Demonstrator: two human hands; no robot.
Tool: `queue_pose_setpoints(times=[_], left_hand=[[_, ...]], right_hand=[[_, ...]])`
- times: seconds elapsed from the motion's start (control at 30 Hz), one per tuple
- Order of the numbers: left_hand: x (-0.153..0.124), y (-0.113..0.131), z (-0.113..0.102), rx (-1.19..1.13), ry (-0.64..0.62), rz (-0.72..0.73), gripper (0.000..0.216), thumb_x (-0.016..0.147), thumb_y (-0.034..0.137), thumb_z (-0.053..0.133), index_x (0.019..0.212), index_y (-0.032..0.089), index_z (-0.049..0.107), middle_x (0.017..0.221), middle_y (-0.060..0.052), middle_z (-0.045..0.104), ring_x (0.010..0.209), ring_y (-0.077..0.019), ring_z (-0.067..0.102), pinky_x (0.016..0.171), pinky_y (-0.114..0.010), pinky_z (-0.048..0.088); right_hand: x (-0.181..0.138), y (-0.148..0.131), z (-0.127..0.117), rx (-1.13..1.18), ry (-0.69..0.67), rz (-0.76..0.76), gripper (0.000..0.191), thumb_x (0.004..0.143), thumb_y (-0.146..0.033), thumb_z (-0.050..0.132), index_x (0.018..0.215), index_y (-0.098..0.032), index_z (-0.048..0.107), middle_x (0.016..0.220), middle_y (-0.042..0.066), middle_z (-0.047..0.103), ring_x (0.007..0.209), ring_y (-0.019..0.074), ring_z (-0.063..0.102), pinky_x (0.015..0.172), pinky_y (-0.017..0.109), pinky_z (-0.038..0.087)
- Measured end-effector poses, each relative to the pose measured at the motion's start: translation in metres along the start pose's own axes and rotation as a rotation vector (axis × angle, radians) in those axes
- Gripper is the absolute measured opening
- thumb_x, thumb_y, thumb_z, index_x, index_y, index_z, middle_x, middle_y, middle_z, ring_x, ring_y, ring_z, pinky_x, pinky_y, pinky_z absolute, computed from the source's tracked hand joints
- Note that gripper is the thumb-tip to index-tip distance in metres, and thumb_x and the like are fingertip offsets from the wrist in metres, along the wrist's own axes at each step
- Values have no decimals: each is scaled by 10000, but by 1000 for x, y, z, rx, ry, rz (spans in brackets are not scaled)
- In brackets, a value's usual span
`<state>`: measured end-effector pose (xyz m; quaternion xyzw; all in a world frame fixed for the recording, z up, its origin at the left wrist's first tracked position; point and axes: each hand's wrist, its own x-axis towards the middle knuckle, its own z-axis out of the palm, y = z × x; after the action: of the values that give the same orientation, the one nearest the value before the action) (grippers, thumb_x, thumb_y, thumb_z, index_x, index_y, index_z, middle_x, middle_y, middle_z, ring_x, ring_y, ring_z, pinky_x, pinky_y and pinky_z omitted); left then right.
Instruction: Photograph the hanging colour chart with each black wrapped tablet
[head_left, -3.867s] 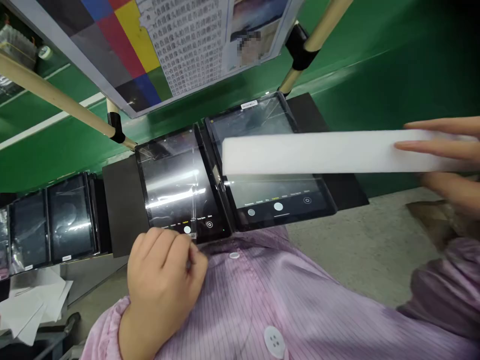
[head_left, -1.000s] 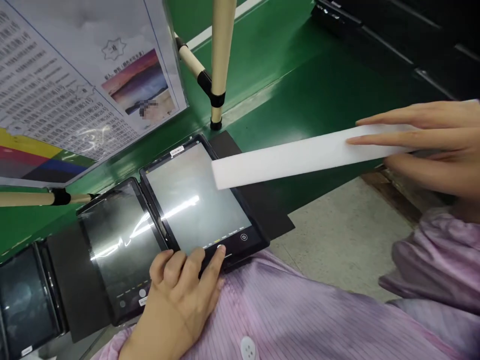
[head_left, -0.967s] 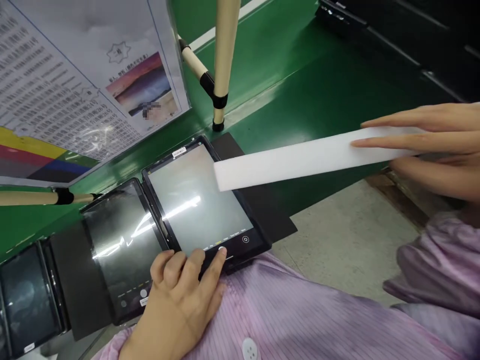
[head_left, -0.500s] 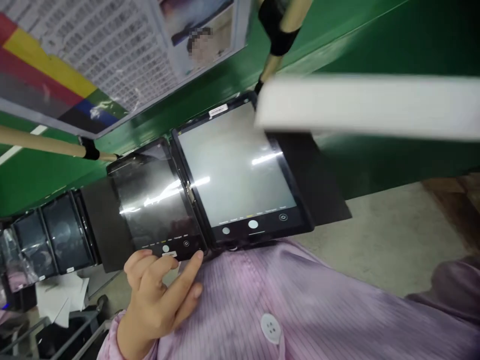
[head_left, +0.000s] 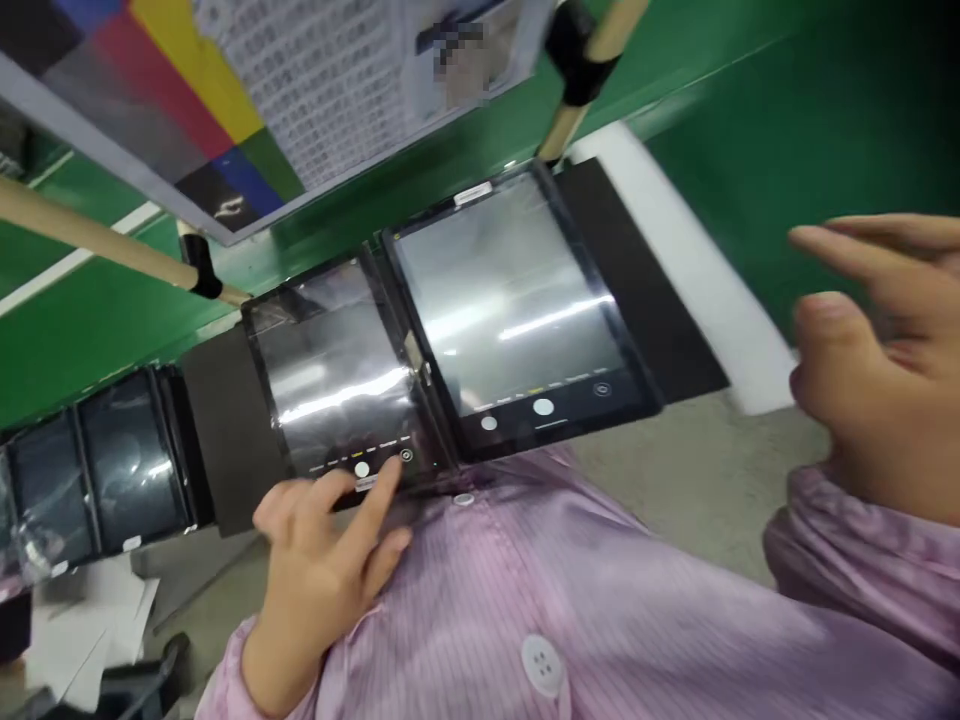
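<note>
Two tablets lie side by side on a black mat (head_left: 225, 440), with camera screens lit. My left hand (head_left: 322, 560) holds nothing, its fingers loosely apart. Its index fingertip rests on the bottom edge of the left tablet (head_left: 337, 370), by the on-screen buttons. The right tablet (head_left: 517, 310) shows a pale grey picture. A long white foam strip (head_left: 697, 280) lies on the green belt (head_left: 787, 130) just right of the mat. My right hand (head_left: 870, 370) hovers apart from it, open and holding nothing.
A colour and text test chart (head_left: 262, 90) hangs over the tablets on tan poles (head_left: 82, 235). More dark tablets (head_left: 97, 470) stand in a row at the left. White papers (head_left: 82, 620) lie below them. A concrete floor (head_left: 690, 490) shows beyond my pink sleeves.
My right hand has let go of the white foam strip, which now lies on the belt beside the mat. My left index finger has moved from the right tablet to the left one.
</note>
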<state>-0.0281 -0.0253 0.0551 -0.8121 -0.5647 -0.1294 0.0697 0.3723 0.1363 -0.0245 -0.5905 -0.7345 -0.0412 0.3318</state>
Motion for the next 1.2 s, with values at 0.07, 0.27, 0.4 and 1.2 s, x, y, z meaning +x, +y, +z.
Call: queue_pose_setpoints(times=[0.07, 0.27, 0.4, 1.2], left_hand=[[-27, -16, -7, -23, 49, -165, 288, 932, 393, 586, 1118, 199, 689, 940, -80, 589, 816, -204, 521, 739, -369, 381], [-86, -32, 9, -729, -38, -1053, 342, 846, 561, 647, 984, 275, 519, 810, -32, 708, 814, -256, 677, 658, -364, 519], [-73, 0, 28, -1284, 273, -1270, 498, 807, 490, 724, 1172, 314, 435, 855, -12, 747, 856, -262, 734, 787, -439, 587], [-4, -19, 25, -2102, 519, -1054, 412, 973, 170, 485, 1333, 322, 615, 1218, -37, 729, 981, -197, 733, 814, -346, 620]], right_hand=[[5, -33, -26, 183, -85, -168, 455, 1038, -466, 363, 1244, -246, 704, 1329, 128, 565, 1274, 266, 521, 1028, 488, 456], [-1, -73, -48, 132, -194, -413, 337, 983, -250, 454, 952, -330, 780, 1313, 32, 574, 1276, 295, 486, 966, 544, 390], [-9, -73, -34, 107, -204, -402, 334, 998, -254, 447, 1018, -336, 770, 1319, 34, 573, 1289, 289, 470, 954, 529, 370], [36, -180, 8, 571, -422, -397, 469, 1021, -398, 369, 1372, -194, 603, 1300, 124, 602, 1181, 241, 593, 1007, 456, 498]])
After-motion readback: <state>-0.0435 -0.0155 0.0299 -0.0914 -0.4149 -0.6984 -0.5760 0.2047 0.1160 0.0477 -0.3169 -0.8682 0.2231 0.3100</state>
